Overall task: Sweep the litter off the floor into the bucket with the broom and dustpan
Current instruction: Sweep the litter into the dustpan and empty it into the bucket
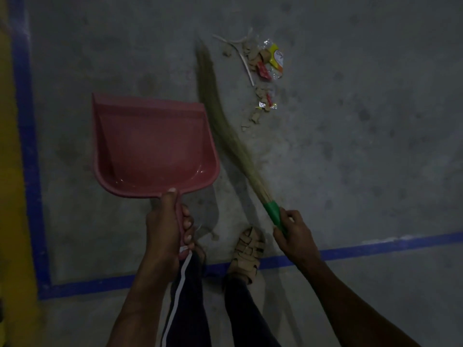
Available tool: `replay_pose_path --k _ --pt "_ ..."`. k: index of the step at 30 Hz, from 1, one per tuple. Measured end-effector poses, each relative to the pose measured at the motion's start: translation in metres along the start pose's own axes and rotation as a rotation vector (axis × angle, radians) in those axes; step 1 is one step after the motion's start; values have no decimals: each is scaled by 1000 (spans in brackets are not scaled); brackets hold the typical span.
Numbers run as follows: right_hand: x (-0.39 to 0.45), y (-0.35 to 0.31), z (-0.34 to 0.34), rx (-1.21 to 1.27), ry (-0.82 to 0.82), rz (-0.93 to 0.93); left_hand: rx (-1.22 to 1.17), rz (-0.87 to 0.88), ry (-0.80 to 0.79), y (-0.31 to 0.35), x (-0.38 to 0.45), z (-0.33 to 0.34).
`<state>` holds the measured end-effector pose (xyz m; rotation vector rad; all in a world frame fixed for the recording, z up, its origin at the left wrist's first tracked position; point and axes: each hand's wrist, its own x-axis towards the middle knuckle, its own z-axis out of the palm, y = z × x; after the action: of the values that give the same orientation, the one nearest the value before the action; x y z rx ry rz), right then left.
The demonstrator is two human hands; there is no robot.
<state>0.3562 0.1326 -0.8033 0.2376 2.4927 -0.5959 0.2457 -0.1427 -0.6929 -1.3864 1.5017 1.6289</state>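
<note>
Here the left hand [168, 230] is curled round the handle of the pink dustpan [152, 146], thumb lying on top, pan mouth pointing away. The right hand [294, 231] grips the green handle of the grass broom [226, 126]; its bristles are blurred, just left of the litter [263, 68] on the concrete floor [363, 146].

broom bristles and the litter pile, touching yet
Apart. The head view shows a strip of bare floor between the broom bristles and the litter, which lies to their right. The right hand grips the green handle.
</note>
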Motion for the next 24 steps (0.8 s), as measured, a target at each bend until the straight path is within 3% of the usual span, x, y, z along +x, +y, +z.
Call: replay_pose_path --k 9,17,24 --pt "-22 43 -11 -166 44 319 12 40 -51 -21 -3 14" --pt "35 36 -42 -206 197 284 25 -17 -74 -39 -13 22" --pt "27 14 -51 -140 310 229 5 -13 -69 -27 -20 31"
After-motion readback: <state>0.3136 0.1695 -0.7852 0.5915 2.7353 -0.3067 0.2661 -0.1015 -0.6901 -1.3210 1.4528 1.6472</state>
